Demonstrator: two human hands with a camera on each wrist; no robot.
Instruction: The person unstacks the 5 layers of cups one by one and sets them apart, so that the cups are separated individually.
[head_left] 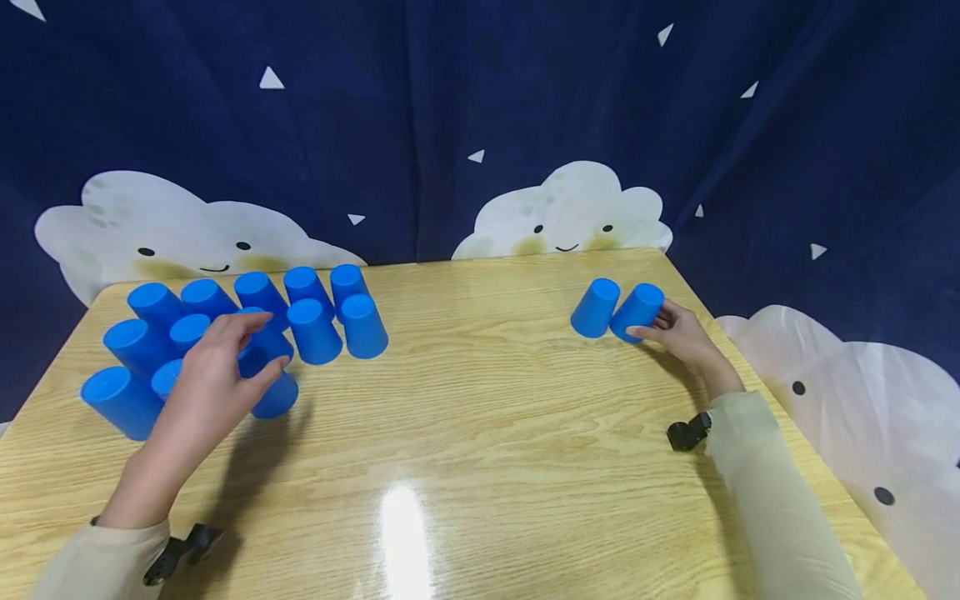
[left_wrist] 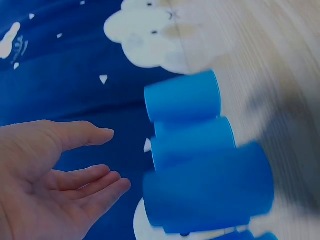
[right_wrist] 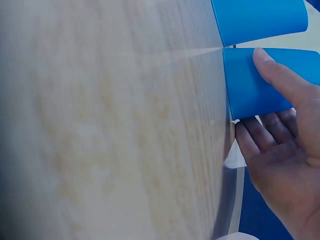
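On the table's right side my right hand [head_left: 683,335] grips an upside-down blue cup [head_left: 637,312], thumb on one side and fingers on the other. The right wrist view shows the thumb [right_wrist: 265,56] lying on that cup's wall. Right beside it stands another blue cup [head_left: 596,308], also upside down. My left hand [head_left: 217,371] hovers over the front of a group of blue cups [head_left: 315,332] at the left, thumb and fingers apart with nothing between them. In the left wrist view a gap separates the hand [left_wrist: 65,175] from the nearest cup [left_wrist: 207,187]. The hand hides part of the group in the head view.
The several cups at the left stand upside down in close rows on the wooden table [head_left: 480,392]. Behind the table hangs a dark blue curtain [head_left: 450,100] with white clouds and triangles. Small black devices [head_left: 688,432] sit at both wrists.
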